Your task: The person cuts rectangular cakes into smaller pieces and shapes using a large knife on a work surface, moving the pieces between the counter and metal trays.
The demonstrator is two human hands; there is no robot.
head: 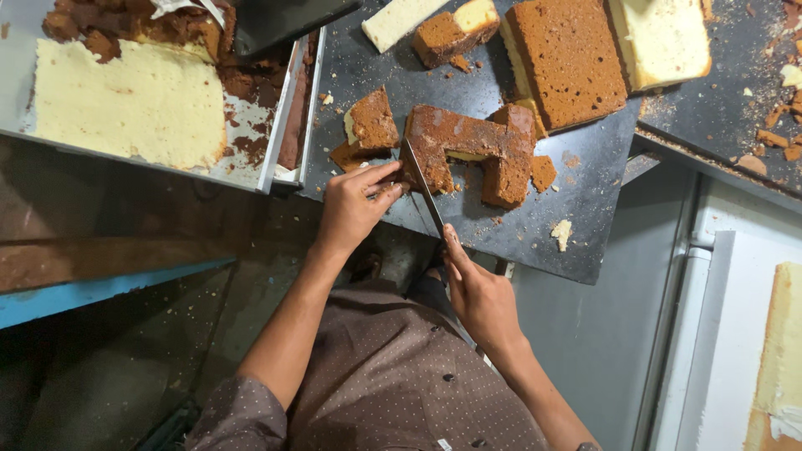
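Note:
A brown-crusted sponge cake piece (468,150) cut into a stepped shape lies on a dark board (585,192). My right hand (476,292) grips a long knife (422,188) whose blade runs up along the cake's left edge. My left hand (355,205) rests at the board's front edge, fingers touching the cake's lower left corner beside the blade. A small cut-off wedge (370,124) with a yellow inside sits just left of the shaped piece.
A metal tray (276,142) at the upper left holds a pale sponge slab (125,104) and brown scraps. Larger cake blocks (568,58) and a pale slab (660,38) lie at the board's back. Crumbs scatter at the right. A white surface with another sponge (781,351) stands lower right.

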